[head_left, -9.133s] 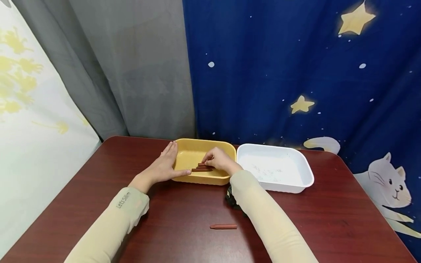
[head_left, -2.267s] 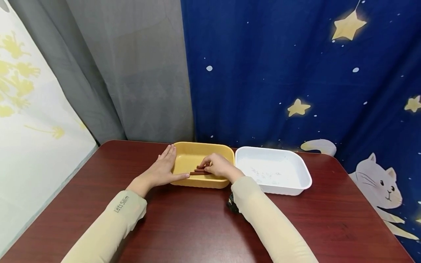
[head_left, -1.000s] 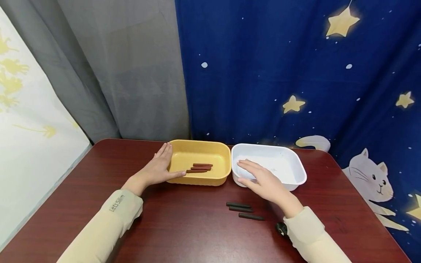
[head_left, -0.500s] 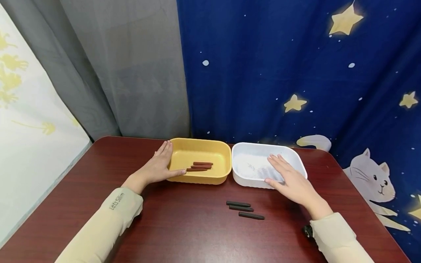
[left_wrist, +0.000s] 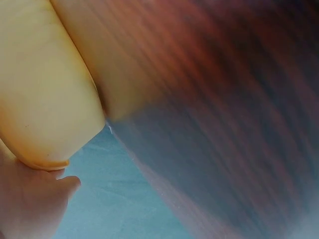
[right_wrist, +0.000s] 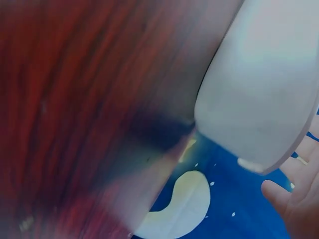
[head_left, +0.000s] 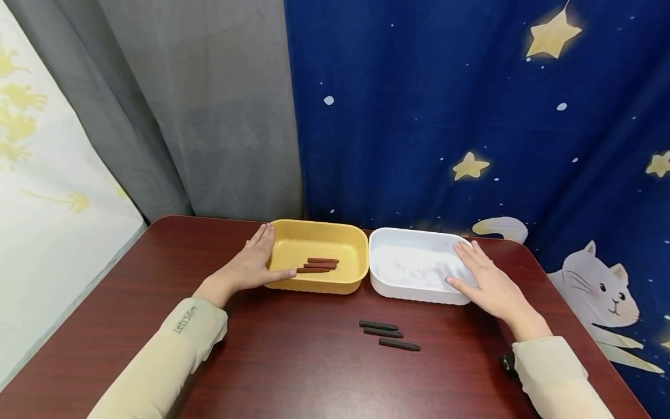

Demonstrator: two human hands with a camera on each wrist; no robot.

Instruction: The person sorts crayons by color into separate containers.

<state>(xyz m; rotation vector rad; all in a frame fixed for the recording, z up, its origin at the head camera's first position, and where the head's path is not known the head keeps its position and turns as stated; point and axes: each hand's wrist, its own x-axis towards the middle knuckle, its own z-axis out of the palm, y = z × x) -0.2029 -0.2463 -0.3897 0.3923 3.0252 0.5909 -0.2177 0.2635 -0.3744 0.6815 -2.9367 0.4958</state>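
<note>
My left hand [head_left: 250,266] lies with straight fingers against the left end of the yellow tray [head_left: 309,284], its thumb along the front rim. Inside that tray three reddish-brown crayons [head_left: 320,265] lie side by side. At the right end of the white tray [head_left: 413,291] my right hand [head_left: 494,286] spreads its fingers over the rim, holding nothing. Three black crayons [head_left: 399,344] lie on the table in front of the trays. Each wrist view shows a tray's outer side, yellow [left_wrist: 47,89] on the left and white [right_wrist: 254,89] on the right, with part of the hand beyond.
The two trays stand end to end near the back edge of the dark red wooden table [head_left: 293,372]. Behind it hang a grey curtain [head_left: 209,116] and a blue star-patterned curtain [head_left: 398,116]. Faint marks show on the white tray's floor.
My right hand has left the brown crayons in the yellow tray and moved right, across the white tray to its far end. The lone brown crayon is gone from the table. My left hand stays put.
</note>
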